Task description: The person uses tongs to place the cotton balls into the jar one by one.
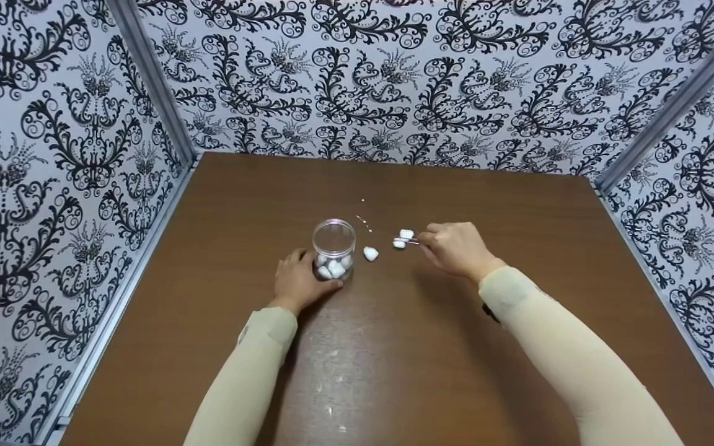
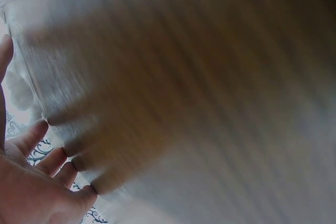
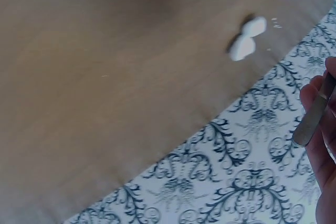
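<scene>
My left hand (image 1: 298, 282) rests low on the table and holds a clear jar (image 1: 334, 253), thumb in front and fingers round its far left side. Several white cotton balls (image 1: 335, 268) fill the jar's lower part. In the right hand (image 1: 459, 251) I pinch metal tweezers (image 1: 409, 240), whose blunt end (image 3: 304, 135) shows in the right wrist view. Their tips point left, over two cotton balls (image 1: 406, 233) that lie close together on the table. Another cotton ball (image 1: 370, 254) lies just right of the jar. The left wrist view catches fingers (image 2: 52, 161) and blurred table.
Small white specks (image 1: 363, 221) trail across the brown table (image 1: 258, 198) behind the lone cotton ball. Patterned walls (image 1: 369, 93) enclose the table at the back and both sides, with metal posts (image 1: 152, 80) at the corners.
</scene>
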`<state>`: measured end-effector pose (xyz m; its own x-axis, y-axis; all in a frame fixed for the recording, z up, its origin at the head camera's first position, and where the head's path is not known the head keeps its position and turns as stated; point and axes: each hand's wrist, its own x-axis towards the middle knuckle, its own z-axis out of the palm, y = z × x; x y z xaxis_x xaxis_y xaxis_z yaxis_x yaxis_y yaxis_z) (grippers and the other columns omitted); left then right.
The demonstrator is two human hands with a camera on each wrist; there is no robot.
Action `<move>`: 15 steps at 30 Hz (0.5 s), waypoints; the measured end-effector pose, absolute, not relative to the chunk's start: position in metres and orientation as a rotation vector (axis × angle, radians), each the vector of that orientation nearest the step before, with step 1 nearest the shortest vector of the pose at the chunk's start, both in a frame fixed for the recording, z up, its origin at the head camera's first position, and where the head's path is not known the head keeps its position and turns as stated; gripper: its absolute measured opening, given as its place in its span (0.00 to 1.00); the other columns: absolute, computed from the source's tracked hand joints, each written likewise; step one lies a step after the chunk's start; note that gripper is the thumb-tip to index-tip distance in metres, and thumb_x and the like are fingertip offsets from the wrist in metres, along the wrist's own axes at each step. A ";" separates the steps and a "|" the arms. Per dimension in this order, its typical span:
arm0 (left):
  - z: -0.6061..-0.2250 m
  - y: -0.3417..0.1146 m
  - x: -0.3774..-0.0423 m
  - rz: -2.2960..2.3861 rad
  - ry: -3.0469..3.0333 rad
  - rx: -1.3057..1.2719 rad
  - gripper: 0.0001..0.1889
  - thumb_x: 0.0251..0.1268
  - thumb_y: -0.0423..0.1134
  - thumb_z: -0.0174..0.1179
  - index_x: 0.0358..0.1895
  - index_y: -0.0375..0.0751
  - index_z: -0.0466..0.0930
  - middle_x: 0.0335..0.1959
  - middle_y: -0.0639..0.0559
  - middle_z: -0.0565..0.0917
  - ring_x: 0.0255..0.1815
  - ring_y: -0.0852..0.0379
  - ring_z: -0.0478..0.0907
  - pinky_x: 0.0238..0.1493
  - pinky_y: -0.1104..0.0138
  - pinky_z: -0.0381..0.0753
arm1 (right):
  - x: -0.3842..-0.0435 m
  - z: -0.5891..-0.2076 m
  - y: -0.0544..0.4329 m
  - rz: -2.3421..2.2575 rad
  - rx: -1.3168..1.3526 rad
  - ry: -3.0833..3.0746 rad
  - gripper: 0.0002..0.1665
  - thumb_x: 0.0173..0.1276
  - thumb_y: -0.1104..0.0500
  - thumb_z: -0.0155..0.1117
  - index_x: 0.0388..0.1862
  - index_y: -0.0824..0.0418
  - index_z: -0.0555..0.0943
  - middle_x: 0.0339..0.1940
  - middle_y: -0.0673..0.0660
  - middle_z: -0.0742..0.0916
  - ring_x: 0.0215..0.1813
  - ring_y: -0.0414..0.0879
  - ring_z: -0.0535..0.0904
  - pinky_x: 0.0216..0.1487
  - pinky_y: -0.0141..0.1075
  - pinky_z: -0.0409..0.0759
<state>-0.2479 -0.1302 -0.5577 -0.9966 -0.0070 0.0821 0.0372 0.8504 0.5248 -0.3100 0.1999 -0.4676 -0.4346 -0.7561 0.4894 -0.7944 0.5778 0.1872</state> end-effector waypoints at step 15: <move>-0.560 -0.130 -0.249 -0.820 -2.933 -0.030 0.47 0.44 0.66 0.74 0.67 0.40 0.74 0.66 0.36 0.71 0.68 0.37 0.65 0.73 0.43 0.52 | -0.313 -0.487 0.227 0.018 1.184 -2.405 0.04 0.60 0.61 0.66 0.31 0.58 0.87 0.24 0.52 0.81 0.20 0.50 0.79 0.16 0.48 0.74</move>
<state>-0.2491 -0.1302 -0.5597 -0.9952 -0.0068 0.0977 0.0449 0.8552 0.5164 -0.3132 0.2272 -0.4867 -0.5260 -0.7483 0.4043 -0.7542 0.6301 0.1850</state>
